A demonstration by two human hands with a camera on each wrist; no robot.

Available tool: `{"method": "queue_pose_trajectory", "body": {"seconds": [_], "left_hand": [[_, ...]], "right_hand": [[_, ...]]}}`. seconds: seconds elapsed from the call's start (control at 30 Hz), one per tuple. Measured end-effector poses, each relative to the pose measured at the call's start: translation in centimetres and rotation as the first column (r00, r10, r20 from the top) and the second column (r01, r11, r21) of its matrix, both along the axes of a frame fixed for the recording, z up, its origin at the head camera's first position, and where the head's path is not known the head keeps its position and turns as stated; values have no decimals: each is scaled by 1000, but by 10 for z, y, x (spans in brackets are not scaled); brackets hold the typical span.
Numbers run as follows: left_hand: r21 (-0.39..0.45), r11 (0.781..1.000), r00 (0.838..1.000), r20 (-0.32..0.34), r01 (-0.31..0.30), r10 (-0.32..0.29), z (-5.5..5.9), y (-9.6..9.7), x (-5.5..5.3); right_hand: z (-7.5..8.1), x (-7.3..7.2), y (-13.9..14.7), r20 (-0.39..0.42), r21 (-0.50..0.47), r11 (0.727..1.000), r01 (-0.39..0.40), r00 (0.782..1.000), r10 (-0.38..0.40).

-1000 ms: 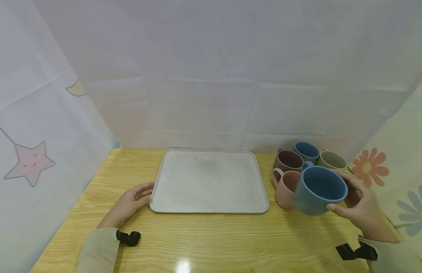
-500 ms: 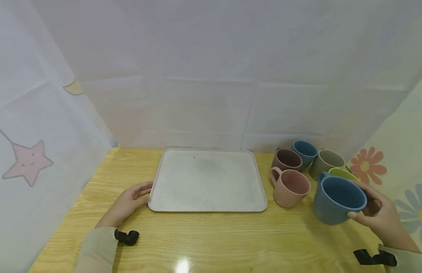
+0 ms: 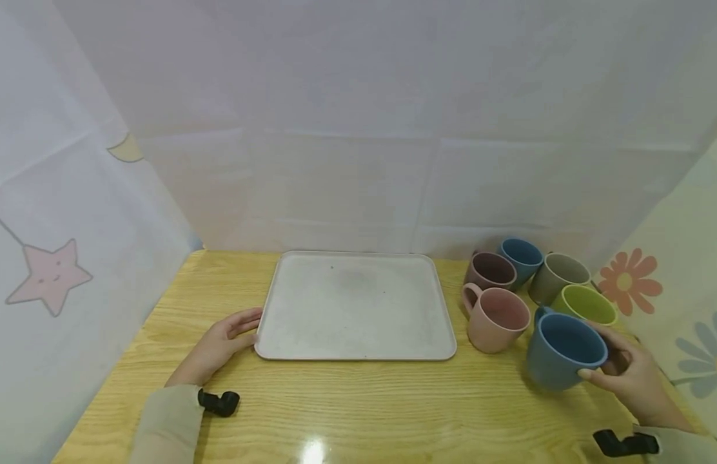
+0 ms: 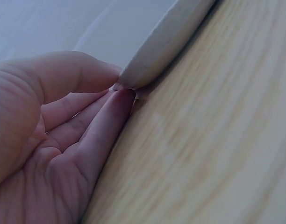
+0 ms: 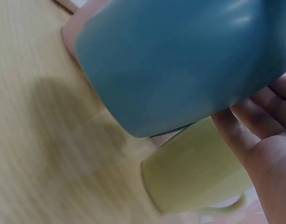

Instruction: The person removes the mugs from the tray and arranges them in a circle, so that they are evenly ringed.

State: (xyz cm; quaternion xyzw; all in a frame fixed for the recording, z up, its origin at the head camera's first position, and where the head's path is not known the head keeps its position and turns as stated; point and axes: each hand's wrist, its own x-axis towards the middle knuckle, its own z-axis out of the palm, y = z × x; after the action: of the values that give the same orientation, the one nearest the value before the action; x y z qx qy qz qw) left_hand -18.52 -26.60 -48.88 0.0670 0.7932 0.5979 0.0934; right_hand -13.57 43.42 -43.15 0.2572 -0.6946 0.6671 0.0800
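My right hand (image 3: 628, 374) grips the side of a blue mug (image 3: 552, 361), thumb near the front and fingers behind. Its handle points back and left, away from my hand. In the right wrist view the blue mug (image 5: 175, 65) hangs just above the table, with a shadow beneath it. A yellow-green mug (image 3: 587, 304) stands behind it, and a pink mug (image 3: 491, 328) to its left. At the left, my left hand (image 3: 222, 345) pinches the near left corner of a white rectangular tray (image 3: 358, 309); the left wrist view shows thumb and fingertips (image 4: 122, 99) at its rim (image 4: 152, 51).
Behind the pink mug stand a dark mauve mug (image 3: 489, 269), a second blue mug (image 3: 522, 258) and a grey-green mug (image 3: 558, 277). White cloth (image 3: 347, 129) rises along the table's (image 3: 358, 412) back edge; a flowered cloth (image 3: 689, 270) hangs on the right.
My right hand has carried the blue mug rightward from in front of the pink mug, then slightly back left and lower. The yellow-green mug now shows behind it. My left hand stays at the tray.
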Motion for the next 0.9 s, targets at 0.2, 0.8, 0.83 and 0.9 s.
{"method": "queue_pose_trajectory", "body": {"seconds": [0.2,0.8,0.83,0.9], "left_hand": [[9,1000,1000,3,-1,1,0,1,0],[4,1000,1000,8,6,-7,0,-1,-2],[4,1000,1000,8,6,-6,0,-1,-1],[6,1000,1000,11,4,-4,-1,-1,-1]], "right_hand": [[-11,-3,-1,40,19,999,50,998,-51],[-28,-7,-1,113,49,978,200,972,-205],[-29,-7,-1,117,48,979,199,972,-204],[-30,-8,1,126,45,980,196,972,-200]]}}
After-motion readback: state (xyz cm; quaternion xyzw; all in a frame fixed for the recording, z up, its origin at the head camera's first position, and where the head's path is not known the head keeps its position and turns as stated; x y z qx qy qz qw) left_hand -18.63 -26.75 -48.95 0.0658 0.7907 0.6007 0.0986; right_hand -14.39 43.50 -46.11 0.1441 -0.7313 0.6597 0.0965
